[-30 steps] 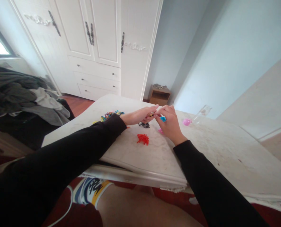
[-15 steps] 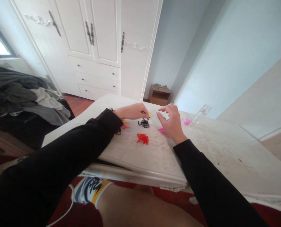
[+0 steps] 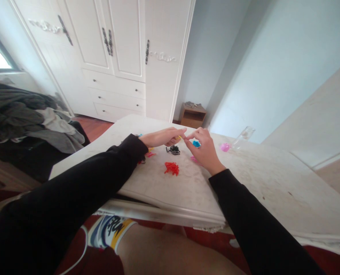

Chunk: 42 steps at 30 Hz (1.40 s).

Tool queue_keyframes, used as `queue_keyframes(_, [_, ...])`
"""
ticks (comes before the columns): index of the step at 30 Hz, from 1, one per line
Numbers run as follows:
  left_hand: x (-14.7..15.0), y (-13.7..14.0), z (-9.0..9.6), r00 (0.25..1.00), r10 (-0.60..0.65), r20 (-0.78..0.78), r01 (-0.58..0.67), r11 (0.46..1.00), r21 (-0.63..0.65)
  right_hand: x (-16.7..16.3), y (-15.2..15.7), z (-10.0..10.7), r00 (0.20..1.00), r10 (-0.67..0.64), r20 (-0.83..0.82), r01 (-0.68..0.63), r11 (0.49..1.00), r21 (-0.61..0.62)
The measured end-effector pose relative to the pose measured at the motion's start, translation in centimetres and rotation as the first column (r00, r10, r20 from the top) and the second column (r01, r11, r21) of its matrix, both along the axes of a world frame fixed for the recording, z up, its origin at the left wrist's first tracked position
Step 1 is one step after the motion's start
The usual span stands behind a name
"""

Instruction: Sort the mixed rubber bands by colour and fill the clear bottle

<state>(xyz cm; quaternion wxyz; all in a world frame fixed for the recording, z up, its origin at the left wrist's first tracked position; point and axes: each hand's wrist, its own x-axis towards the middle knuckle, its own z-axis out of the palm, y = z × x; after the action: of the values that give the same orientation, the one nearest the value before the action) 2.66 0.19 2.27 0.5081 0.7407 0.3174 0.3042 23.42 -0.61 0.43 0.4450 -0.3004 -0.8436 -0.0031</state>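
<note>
My left hand [image 3: 162, 137] is closed around a small yellow elastic band [image 3: 180, 137], part of which shows at its fingertips. Thumb and forefinger of my right hand [image 3: 203, 149] pinch together at the same spot, apparently on the band's end. Both hands hover over the white table [image 3: 193, 191]. Below them lies a small heap of black elastic bands [image 3: 174, 150], and nearer to me a heap of red bands [image 3: 172, 168]. A blue heap [image 3: 196, 144] shows beside my right fingers. Pink bands [image 3: 194, 159] are partly hidden by that hand.
More mixed coloured bands [image 3: 150, 154] lie by my left wrist. To the right, a clear container [image 3: 244, 137] lies on its side by a bright pink item [image 3: 225, 147]. Clothes [image 3: 21, 114] are heaped at the left; a white wardrobe [image 3: 112, 88] stands beyond the table.
My right hand has moved left, and its spread fingers have closed into a pinch against my left fingertips. My left hand has turned, showing the yellow band. The blue heap is now uncovered.
</note>
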Motion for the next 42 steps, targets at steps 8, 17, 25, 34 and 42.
queue_keyframes(8, [1.4, -0.4, -0.8, 0.991, -0.08, 0.104, 0.093, 0.987, -0.128, -0.1, -0.1, 0.1, 0.991, 0.118, 0.063, -0.117, 0.993, -0.015])
queue_keyframes(17, [1.1, 0.0, -0.6, 0.969, 0.106, 0.225, -0.034, 0.952, -0.303, 0.2, 0.0, 0.2, 0.974, -0.076, -0.212, 0.065, 0.996, -0.062])
queue_keyframes(25, [0.4, -0.1, -0.2, 0.985, 0.068, 0.158, -0.042, 0.987, -0.158, 0.2, 0.1, 0.1, 0.972, -0.065, -0.227, 0.036, 0.991, -0.13])
queue_keyframes(34, [1.1, -0.5, -0.4, 0.968, 0.131, 0.213, -0.098, 0.982, -0.159, 0.1, 0.2, 0.1, 0.98, -0.015, -0.199, -0.012, 0.991, -0.134])
queue_keyframes(42, [0.0, 1.7, -1.0, 0.898, 0.43, 0.099, -0.441, 0.872, 0.214, 0.2, 0.5, -0.1, 0.973, -0.079, -0.217, 0.04, 0.983, -0.181])
